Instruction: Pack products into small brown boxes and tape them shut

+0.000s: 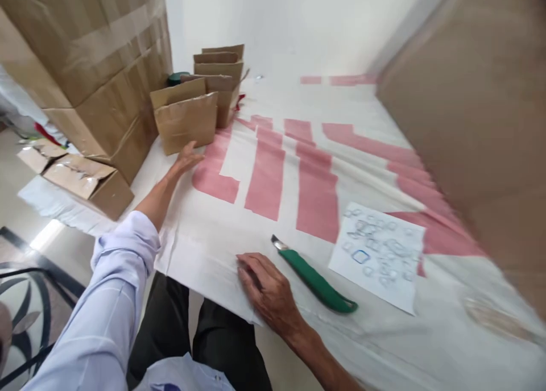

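My left hand point(187, 158) reaches to the foot of a small open cardboard box point(186, 123), its fingers apart and holding nothing. Behind that box stand more open boxes point(219, 70) in a row. Near the front edge of the table, my right hand point(267, 288) rests on the white sheet with its fingers bent; what lies under them, if anything, is hidden. Just right of it lies a green utility knife point(318, 283), its blade end pointing up and left. A paper with drawn marks point(379, 254) lies beyond the knife.
Large taped cartons point(98, 55) are stacked at the left, with a smaller carton point(89, 183) beside them. A big brown board or box point(473, 112) rises at the right. The table cover point(200, 226) has pink printed shapes and creases. A blurred clear object point(497, 318) lies at the lower right.
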The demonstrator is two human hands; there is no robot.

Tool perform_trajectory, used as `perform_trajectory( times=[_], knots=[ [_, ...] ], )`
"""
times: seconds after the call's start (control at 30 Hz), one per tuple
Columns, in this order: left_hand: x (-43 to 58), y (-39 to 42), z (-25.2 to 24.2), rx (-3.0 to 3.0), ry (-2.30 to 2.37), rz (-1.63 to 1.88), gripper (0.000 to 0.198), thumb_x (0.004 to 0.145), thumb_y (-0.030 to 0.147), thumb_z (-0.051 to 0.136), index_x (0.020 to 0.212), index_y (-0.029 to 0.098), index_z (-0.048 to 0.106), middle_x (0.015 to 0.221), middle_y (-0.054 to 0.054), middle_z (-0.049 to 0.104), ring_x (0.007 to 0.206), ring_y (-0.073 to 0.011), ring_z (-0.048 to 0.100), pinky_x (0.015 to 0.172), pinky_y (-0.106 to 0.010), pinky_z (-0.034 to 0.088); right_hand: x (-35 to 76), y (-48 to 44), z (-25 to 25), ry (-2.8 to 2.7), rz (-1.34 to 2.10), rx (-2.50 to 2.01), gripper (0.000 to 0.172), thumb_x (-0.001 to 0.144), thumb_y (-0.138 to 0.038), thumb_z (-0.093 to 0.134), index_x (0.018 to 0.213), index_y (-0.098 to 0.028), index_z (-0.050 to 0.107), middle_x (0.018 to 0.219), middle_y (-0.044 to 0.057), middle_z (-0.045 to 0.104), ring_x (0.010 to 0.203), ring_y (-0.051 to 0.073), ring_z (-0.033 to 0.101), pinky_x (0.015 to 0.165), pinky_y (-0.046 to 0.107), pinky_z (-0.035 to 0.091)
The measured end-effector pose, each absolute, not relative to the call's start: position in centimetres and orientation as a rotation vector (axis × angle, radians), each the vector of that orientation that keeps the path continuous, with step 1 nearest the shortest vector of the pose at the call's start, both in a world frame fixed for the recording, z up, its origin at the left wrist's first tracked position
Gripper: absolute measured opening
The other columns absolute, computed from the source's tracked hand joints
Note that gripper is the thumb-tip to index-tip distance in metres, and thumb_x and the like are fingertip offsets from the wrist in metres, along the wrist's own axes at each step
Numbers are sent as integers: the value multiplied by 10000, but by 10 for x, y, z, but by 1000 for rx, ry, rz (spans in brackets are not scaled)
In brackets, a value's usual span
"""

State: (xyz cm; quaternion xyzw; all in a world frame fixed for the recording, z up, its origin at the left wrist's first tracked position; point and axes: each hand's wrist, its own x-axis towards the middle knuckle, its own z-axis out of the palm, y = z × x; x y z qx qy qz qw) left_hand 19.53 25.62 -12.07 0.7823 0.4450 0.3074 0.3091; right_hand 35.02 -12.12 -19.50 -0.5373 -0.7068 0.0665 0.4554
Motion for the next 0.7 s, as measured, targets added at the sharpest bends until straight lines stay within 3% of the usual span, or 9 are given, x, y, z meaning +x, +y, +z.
perform_trajectory(
  times=[0.17, 0.27, 0.47, 0.7],
  knots=[
    [153, 177, -107, 2208, 1268, 733, 701, 762, 257, 827, 1428, 135, 647, 1517, -220, 634, 1383, -371, 620, 1202, -501, 487, 349, -122, -203, -1774, 100, -1293, 195, 1090, -252, 530, 1169, -218, 705, 1037, 100, 773, 968, 247, 752, 874, 375, 632],
    [105, 121, -82, 2299, 1313, 825, 653, 816, 258, 780, 1446, 164, 632, 1569, -191, 570, 1457, -354, 549, 1282, -512, 396, 348, -122, -205, -1791, 79, -1311, 217, 1089, -261, 508, 1154, -217, 711, 1030, 105, 772, 970, 255, 753, 857, 377, 627],
    [0, 59, -28, 2552, 1939, 866, 526, 852, 323, 751, 1358, 204, 670, 1503, -178, 596, 1417, -406, 536, 1177, -571, 459, 344, -120, -211, -1802, 70, -1364, 218, 1051, -254, 516, 1112, -220, 722, 1029, 112, 772, 968, 269, 746, 863, 396, 621],
    [-37, 63, -7, 2388, 2370, 431, 182, 897, 326, 644, 1007, 221, 744, 1273, -184, 703, 1266, -428, 611, 1052, -554, 480, 343, -116, -212, -1834, 39, -1367, 208, 1015, -209, 539, 1104, -221, 727, 1021, 102, 770, 970, 262, 738, 876, 381, 611]
  ],
)
